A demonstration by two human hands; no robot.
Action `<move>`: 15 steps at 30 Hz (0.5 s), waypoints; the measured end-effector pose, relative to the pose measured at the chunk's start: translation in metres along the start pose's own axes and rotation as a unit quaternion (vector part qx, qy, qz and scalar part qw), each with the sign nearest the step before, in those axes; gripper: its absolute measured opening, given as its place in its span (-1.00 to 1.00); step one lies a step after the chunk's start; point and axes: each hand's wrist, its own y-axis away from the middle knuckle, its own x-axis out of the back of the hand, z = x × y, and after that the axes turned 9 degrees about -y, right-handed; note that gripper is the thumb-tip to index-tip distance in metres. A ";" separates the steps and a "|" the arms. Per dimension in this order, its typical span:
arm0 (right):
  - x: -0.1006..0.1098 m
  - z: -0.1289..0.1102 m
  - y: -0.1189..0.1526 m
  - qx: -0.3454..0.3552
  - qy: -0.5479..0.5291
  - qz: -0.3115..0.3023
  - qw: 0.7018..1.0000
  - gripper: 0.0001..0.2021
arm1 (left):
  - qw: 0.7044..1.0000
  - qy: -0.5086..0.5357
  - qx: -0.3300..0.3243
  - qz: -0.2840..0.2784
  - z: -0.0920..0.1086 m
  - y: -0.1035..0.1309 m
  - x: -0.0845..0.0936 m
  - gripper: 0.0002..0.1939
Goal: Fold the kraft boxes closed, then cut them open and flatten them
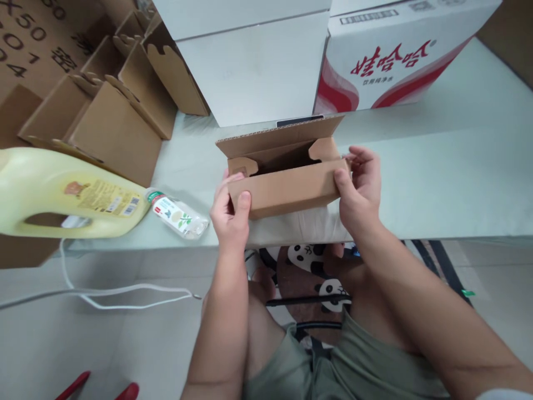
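A small brown cardboard box (pixel 291 190) is held up near the table's front edge, its long lid flap raised at the back and its two side flaps bent inward. The inside looks dark. Around the box's left end is my left hand (pixel 233 205), the thumb on the front face and the fingers behind the end. My right hand (pixel 361 186) grips the right end, thumb at the front corner, with the fingers curled behind it.
Folded brown boxes (pixel 119 125) stand at the back left. A yellow jug (pixel 95 194) and a small clear bottle (pixel 179 216) lie at the left of the pale table (pixel 458 183). White cartons (pixel 258 72) stand behind. A white cable (pixel 137 288) hangs below.
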 end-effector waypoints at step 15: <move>0.013 -0.001 -0.029 0.021 -0.026 -0.150 0.988 -0.59 | 0.997 -0.034 -0.065 -0.003 0.001 -0.005 0.000 -0.25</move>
